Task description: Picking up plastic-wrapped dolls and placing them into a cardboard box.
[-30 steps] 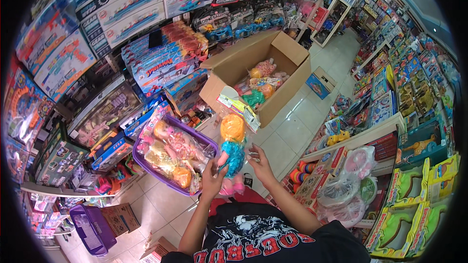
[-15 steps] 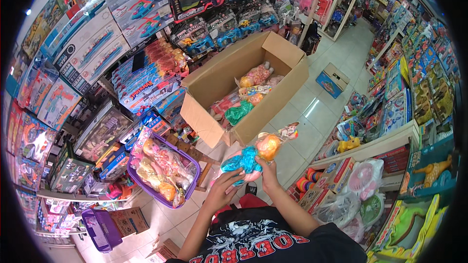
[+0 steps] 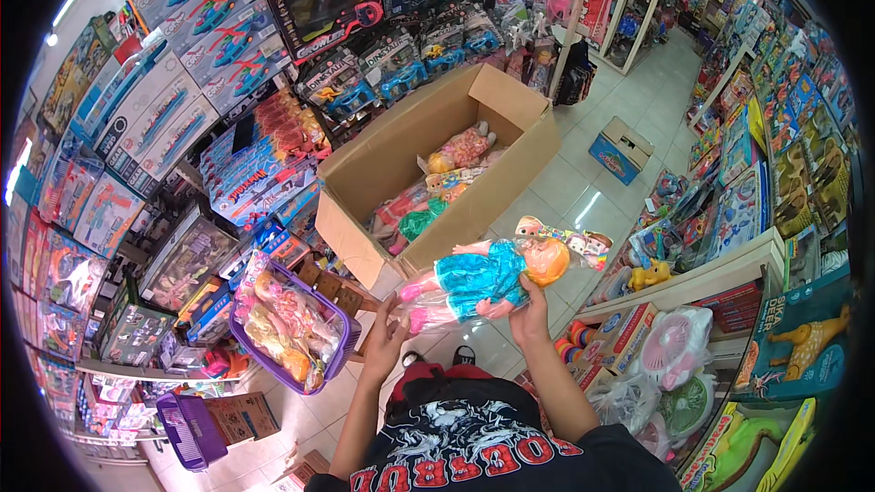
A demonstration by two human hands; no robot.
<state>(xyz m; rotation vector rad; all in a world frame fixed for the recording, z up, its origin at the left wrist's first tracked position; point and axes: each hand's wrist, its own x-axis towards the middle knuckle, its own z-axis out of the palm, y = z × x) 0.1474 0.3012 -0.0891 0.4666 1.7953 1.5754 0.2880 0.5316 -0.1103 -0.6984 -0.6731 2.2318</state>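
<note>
A doll (image 3: 483, 281) in a shiny blue dress, with orange hair and pink shoes, lies across both hands in a clear plastic bag. My left hand (image 3: 387, 333) grips the bag's end by the shoes. Near the head, my right hand (image 3: 531, 317) holds the other end, its thumb on top. A printed card (image 3: 570, 241) sticks out past the hair. Beyond the doll stands a large open cardboard box (image 3: 510, 169) with several bagged dolls inside, one in a green dress (image 3: 422, 221). Left of my left hand, a purple basket (image 3: 346, 346) holds more bagged dolls (image 3: 287, 323).
A second purple basket (image 3: 187, 433) sits on the floor at lower left beside a small carton (image 3: 241, 415). Shelves of boxed toys (image 3: 164, 100) line the left. On the right are bagged fans (image 3: 679, 346) and a low shelf edge (image 3: 702, 278). A blue carton (image 3: 620, 150) stands in the aisle.
The doll has been raised and turned, so its whole length now shows face-up. My left hand has slid from its middle to the shoe end; my right hand has shifted right.
</note>
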